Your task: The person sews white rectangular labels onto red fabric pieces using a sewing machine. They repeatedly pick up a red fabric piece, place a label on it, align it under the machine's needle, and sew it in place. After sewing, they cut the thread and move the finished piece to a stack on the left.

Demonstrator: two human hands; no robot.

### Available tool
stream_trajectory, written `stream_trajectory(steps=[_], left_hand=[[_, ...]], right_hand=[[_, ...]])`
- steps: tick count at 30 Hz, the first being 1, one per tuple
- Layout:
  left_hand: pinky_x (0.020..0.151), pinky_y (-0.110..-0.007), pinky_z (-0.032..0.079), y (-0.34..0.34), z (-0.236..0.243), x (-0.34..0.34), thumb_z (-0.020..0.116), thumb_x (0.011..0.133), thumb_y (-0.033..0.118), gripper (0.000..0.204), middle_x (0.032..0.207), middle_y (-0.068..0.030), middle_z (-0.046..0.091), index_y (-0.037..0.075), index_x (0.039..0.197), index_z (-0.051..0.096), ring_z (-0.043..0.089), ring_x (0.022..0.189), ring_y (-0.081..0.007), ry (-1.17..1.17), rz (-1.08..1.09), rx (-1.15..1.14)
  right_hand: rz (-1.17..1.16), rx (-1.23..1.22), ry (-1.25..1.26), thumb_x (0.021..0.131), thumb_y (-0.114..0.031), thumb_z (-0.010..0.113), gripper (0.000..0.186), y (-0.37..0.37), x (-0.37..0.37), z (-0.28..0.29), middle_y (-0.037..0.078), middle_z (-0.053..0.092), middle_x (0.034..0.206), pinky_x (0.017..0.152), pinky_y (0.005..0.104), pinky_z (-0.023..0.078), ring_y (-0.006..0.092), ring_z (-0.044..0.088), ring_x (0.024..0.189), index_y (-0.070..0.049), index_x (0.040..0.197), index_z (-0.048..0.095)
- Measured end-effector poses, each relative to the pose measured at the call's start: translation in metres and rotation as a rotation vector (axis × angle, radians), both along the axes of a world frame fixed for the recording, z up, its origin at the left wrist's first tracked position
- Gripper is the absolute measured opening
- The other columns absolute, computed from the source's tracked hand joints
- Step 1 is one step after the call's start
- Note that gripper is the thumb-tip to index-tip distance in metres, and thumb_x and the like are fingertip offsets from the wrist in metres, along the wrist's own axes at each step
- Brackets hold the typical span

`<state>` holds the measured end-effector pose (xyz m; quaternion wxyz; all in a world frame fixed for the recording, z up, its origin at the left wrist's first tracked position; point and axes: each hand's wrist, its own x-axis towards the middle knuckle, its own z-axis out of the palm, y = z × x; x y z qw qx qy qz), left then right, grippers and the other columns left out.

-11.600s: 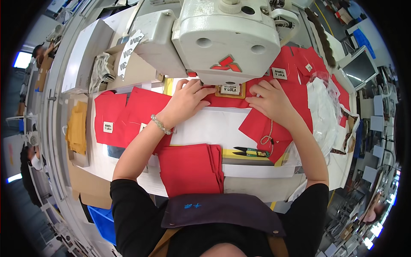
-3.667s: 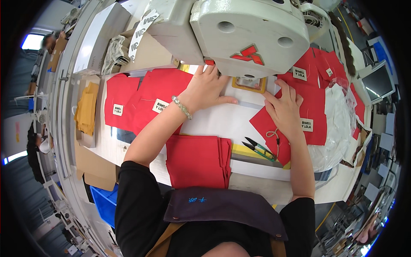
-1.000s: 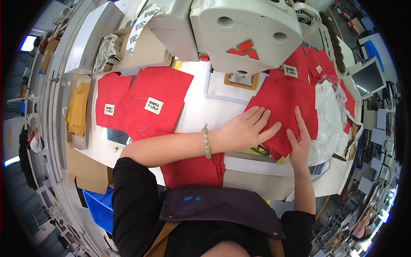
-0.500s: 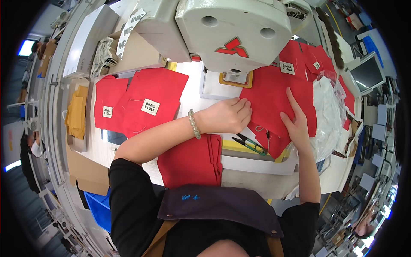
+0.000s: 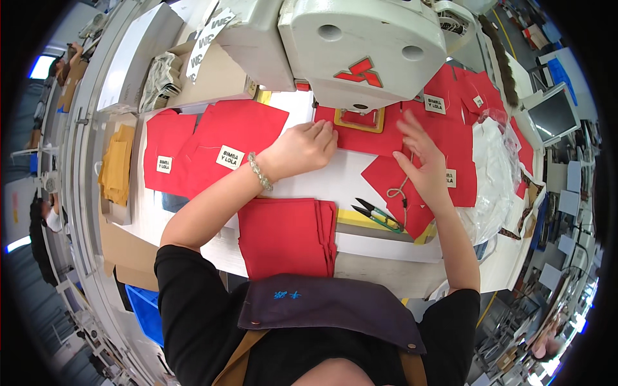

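Observation:
My left hand (image 5: 306, 148) grips the left edge of a red fabric piece (image 5: 354, 138) with curled fingers. That piece lies beneath a yellow-edged clamp frame (image 5: 380, 125) under the head of a white sewing machine (image 5: 360, 45). Right of the frame, my right hand (image 5: 421, 161) has its fingers apart at the fabric. Below my hands sit a stack of red pieces (image 5: 283, 235), thread snips (image 5: 380, 215) and a looped cord (image 5: 396, 193). More red pieces with white patches (image 5: 232, 128) lie to the left and right.
A tray of yellow pieces (image 5: 116, 174) and white box (image 5: 129, 58) stand left, a blue bin (image 5: 145, 315) below. White material in plastic (image 5: 489, 174) and a monitor (image 5: 541, 112) are right. Two other people (image 5: 55, 219) (image 5: 64, 67) are at far left.
The red piece moved up-left from the right-hand pile to beneath the clamp frame, with my left hand at its edge. My right hand moved left and its fingers spread.

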<state>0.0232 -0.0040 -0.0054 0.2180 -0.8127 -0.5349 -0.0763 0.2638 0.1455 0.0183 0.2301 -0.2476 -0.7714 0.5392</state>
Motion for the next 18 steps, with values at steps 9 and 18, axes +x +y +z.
stream_trajectory(steps=[9,18], left_hand=[[0.088,-0.037,0.054,-0.011,0.012,-0.009,0.073,0.079,0.021,0.033,0.116,-0.0134,0.066,0.002,0.105,0.066,0.066,0.103,-0.0269,-0.373,0.195,-0.07],[0.092,-0.039,0.047,-0.025,0.014,-0.013,0.075,0.078,0.023,0.029,0.119,-0.01,0.064,0.004,0.099,0.069,0.06,0.107,-0.0257,-0.554,0.274,-0.142]], right_hand=[[0.099,0.712,-0.151,0.085,-0.007,0.068,0.025,0.002,-0.006,-0.016,0.009,0.06,0.13,0.108,0.0432,0.044,0.0326,0.06,0.112,-0.005,0.11,0.068],[0.091,0.77,-0.174,0.085,-0.008,0.068,0.025,0.0,-0.006,-0.02,0.01,0.059,0.131,0.107,0.0436,0.045,0.033,0.06,0.113,-0.004,0.11,0.069]])
